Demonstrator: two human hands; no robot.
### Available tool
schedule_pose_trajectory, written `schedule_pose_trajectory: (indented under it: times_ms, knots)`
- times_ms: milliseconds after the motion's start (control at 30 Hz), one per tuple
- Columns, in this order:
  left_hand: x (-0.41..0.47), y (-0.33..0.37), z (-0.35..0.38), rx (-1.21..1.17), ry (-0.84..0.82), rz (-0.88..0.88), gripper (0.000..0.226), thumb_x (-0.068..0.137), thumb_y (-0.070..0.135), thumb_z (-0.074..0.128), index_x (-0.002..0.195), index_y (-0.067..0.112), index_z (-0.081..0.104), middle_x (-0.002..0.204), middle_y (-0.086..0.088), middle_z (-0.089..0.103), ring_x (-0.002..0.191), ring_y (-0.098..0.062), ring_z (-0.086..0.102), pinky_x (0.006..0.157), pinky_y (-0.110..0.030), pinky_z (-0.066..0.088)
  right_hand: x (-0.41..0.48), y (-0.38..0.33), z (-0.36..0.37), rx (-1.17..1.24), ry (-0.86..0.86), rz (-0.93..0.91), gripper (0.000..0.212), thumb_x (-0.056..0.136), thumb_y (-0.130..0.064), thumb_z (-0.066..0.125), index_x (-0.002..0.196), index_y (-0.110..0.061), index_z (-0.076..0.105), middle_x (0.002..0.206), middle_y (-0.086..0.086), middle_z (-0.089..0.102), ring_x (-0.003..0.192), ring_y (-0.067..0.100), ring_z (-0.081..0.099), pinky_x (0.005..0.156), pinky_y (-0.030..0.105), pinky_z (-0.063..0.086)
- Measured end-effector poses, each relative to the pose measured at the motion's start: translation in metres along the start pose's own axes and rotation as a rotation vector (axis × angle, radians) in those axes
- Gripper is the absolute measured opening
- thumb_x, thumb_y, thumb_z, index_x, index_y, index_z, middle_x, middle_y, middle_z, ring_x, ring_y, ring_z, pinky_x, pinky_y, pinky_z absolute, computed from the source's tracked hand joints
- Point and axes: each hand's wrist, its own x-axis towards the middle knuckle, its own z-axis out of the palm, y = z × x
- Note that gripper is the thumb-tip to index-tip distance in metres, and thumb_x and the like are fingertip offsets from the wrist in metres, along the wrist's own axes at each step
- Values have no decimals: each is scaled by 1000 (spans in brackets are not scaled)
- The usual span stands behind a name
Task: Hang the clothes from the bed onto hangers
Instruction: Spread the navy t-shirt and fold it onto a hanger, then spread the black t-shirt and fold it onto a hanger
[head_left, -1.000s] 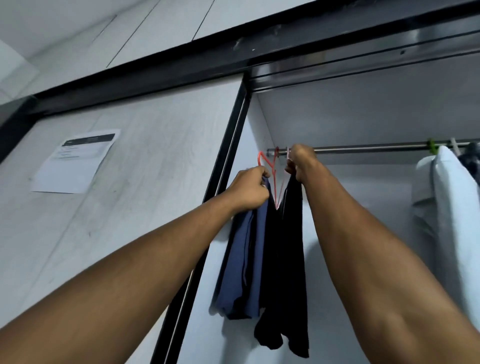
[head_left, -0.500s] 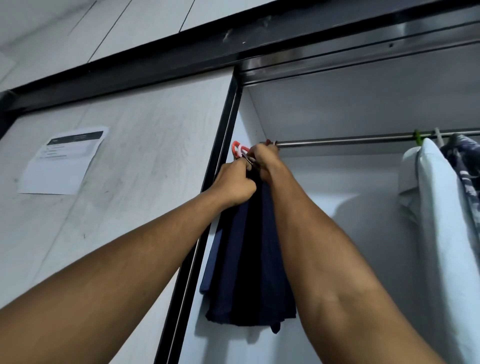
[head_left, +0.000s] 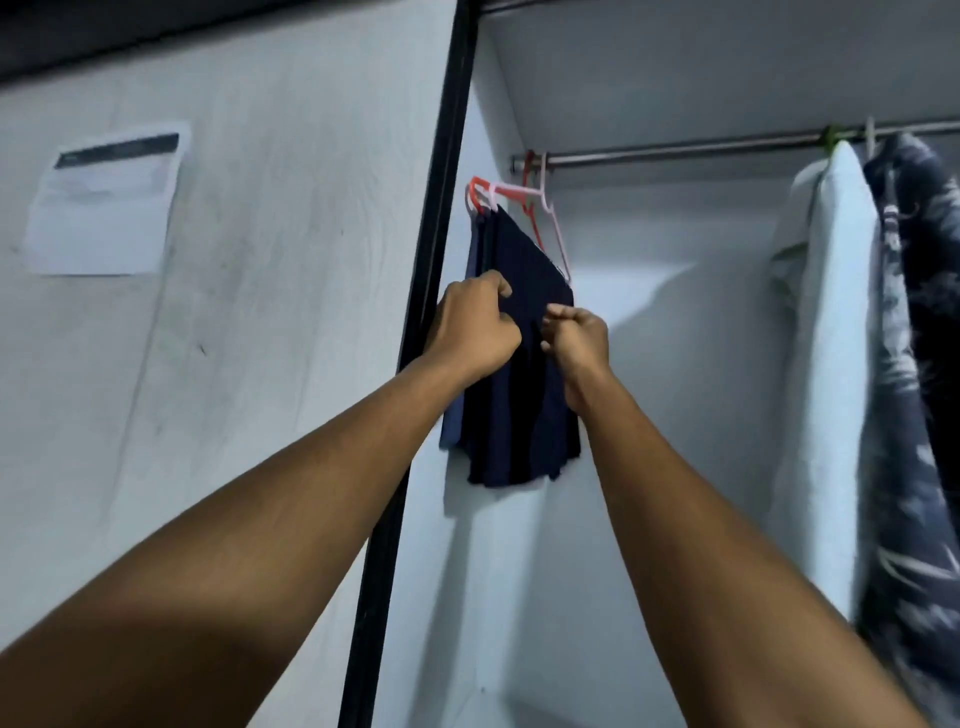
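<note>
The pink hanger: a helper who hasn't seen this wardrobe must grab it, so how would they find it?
Follow the metal rail inside the wardrobe to its left end, by the black door frame. Two hangers holding dark clothes hook on there. The pink hanger is the pale one, which sets it apart from the red hanger beside it.

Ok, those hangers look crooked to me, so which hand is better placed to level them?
Right. Both hands pinch the dark garment, but the right hand sits just under the drooping end of the pink hanger, on the open side; the left hand is crowded against the door frame.
</note>
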Motion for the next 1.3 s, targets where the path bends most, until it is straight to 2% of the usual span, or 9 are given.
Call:
schedule_pose_trajectory:
  times_ms: [133, 267, 433, 600, 700, 800, 933, 1067, 1300]
  knots:
    - [-62, -9, 24, 63, -32, -9, 51, 88, 0, 54, 138, 8, 60, 135, -11, 62, 125, -29, 57, 93, -35, 51, -77, 51, -29, -130, 17, 127, 25, 84, -9, 58, 100, -24, 69, 105, 5, 75, 96, 26, 71, 90, 43, 59]
    - [-125, -20, 44, 129, -152, -16, 55, 88, 2, 54, 143, 7, 54, 144, -11, 56, 134, -32, 47, 103, -47, 49, -141, 83, -52, -225, 0, 258, 27, 89, -3, 57, 109, -18, 66, 111, 4, 72, 104, 23, 69, 97, 39, 57]
    - [-209, -21, 39, 143, -256, -123, 54, 90, -1, 54, 143, 8, 53, 139, -10, 58, 136, -29, 47, 100, -41, 49, -208, 93, -82, -297, -29, 326, 32, 94, -5, 62, 124, -16, 59, 102, -7, 64, 87, 4, 59, 68, 16, 44]
    - [-318, -14, 16, 181, -323, -259, 52, 91, -1, 55, 143, 4, 56, 144, -13, 58, 140, -30, 46, 109, -31, 40, -294, 102, -125, -325, -112, 410, 30, 94, -5, 63, 122, -15, 64, 101, -8, 63, 83, -3, 56, 61, 7, 42]
    - [-405, -7, -4, 247, -357, -401, 49, 89, 1, 56, 138, 4, 61, 130, -16, 67, 124, -34, 60, 107, -39, 50, -365, 117, -154, -336, -223, 495, 29, 92, -5, 65, 120, -14, 68, 107, -4, 67, 95, 9, 63, 74, 12, 44]
    - [-490, 6, -26, 286, -427, -575, 39, 83, 2, 54, 120, 3, 67, 102, -13, 73, 93, -31, 71, 89, -43, 60, -441, 134, -177, -365, -379, 589, 34, 89, -8, 68, 123, -14, 67, 114, 0, 69, 108, 17, 64, 89, 26, 47]
    - [-587, 40, -66, 416, -510, -710, 44, 89, 7, 61, 133, 7, 62, 130, -10, 68, 124, -31, 60, 105, -38, 48, -533, 132, -199, -353, -527, 724, 37, 88, -11, 67, 124, -14, 64, 119, -1, 67, 108, 19, 64, 91, 32, 51]
    - [-650, 83, -121, 543, -568, -808, 50, 94, 14, 57, 143, 16, 53, 145, -2, 57, 136, -26, 47, 110, -36, 41, -609, 111, -197, -398, -745, 756, 37, 89, -12, 64, 125, -16, 62, 117, -4, 64, 108, 19, 61, 92, 31, 50]
    - [-750, 149, -259, 673, -517, -1016, 54, 88, 29, 52, 139, 11, 58, 137, -10, 62, 127, -34, 55, 106, -41, 46, -755, 61, -130, -382, -1087, 743, 39, 86, -18, 69, 125, -16, 67, 123, 2, 68, 119, 24, 63, 99, 31, 50]
